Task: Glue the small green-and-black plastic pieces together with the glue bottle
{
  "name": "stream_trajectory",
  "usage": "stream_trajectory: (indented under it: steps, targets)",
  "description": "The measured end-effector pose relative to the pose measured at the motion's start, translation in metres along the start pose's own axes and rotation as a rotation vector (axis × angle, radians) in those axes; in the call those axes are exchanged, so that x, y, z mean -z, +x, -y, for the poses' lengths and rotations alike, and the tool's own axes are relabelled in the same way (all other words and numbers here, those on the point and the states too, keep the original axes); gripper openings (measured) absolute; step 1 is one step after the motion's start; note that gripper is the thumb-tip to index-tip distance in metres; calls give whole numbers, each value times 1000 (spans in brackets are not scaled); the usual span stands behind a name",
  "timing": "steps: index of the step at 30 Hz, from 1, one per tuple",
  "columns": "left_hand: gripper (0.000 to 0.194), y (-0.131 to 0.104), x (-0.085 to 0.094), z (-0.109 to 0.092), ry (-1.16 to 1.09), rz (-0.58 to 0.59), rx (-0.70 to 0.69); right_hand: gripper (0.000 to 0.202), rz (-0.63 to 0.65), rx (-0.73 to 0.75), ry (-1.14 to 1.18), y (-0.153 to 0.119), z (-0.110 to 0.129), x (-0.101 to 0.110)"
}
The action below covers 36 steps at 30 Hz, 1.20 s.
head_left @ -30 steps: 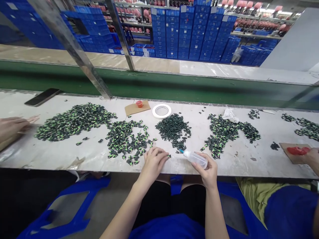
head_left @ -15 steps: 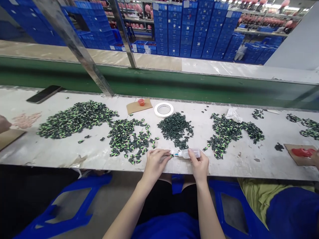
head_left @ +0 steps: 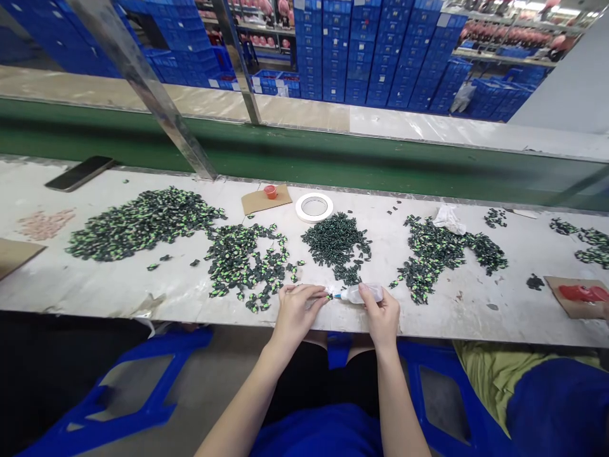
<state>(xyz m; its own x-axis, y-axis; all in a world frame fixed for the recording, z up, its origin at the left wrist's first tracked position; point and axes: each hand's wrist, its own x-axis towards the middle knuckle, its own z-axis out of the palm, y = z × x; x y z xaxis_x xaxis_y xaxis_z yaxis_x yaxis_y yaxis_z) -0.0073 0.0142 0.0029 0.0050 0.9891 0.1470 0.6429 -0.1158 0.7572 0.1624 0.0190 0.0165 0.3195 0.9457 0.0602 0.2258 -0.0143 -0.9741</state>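
From here the bottle (head_left: 353, 294) looks light and squeezable, best held mid-body; the right hand (head_left: 384, 315) grips it, the left hand (head_left: 295, 311) pinching a tiny piece (head_left: 330, 296).

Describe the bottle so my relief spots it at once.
Find the pale table, then the camera wearer's right hand over it. That hand holds a translucent bottle, blue tip toward the left hand. Being see-through sets it apart from the dark pieces piled beyond.

white workbench (head_left: 95, 289) ran across, green panel (head_left: 333, 156) stood behind, metal posts (head_left: 148, 89) rose, blue crates (head_left: 360, 63) towered beyond, blue stools (head_left: 185, 343) sat below, grey floor (head_left: 216, 368) showed, lights (head_left: 528, 6) glowed upper right
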Motion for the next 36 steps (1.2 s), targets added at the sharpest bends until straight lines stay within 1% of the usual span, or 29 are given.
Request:
stream_trajectory:
  steps: [10, 21, 30, 36]
  targets:
    - [7, 0, 0, -2, 0, -2, 24, 36, 3, -16, 10, 0, 0, 0]
    - [5, 0, -1, -1, 22, -15, 5, 36, 2, -7, 18, -1, 0, -1]
    - [7, 0, 0, -2, 21, -15, 18, 36, -35, -18, 31, -1, 0, -1]
    - [8, 1, 0, -2, 13, -9, 27, 36, -19, -33, 63, -1, -1, -1]
